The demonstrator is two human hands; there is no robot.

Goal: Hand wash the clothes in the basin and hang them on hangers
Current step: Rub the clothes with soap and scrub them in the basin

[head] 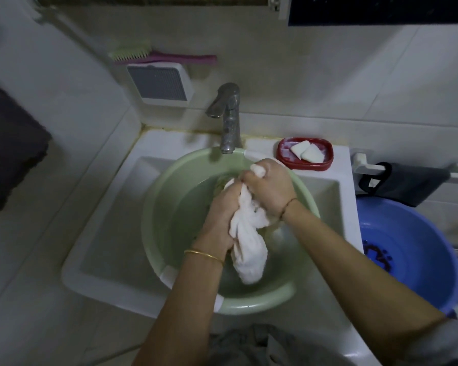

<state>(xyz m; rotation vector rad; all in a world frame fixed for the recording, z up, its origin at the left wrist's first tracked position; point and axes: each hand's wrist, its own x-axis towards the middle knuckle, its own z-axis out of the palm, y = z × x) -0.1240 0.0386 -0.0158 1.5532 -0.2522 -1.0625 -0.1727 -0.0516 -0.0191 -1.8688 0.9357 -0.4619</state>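
A pale green basin (169,196) holding water sits inside the white sink (109,233). Over the basin, both hands hold a wet white cloth (249,241). My left hand (222,215) grips its middle, and the lower end hangs down toward the water. My right hand (270,188) is curled round the upper end, with a bit of white cloth sticking out above the fist. A second, yellowish piece of cloth shows dimly behind the hands in the basin.
A metal tap (229,120) stands over the basin's far rim. A red soap dish (304,154) with white soap sits at the sink's back right. A blue basin (413,249) is to the right, under a dark cloth (407,183) on a rail. A brush (154,55) rests on the wall fixture.
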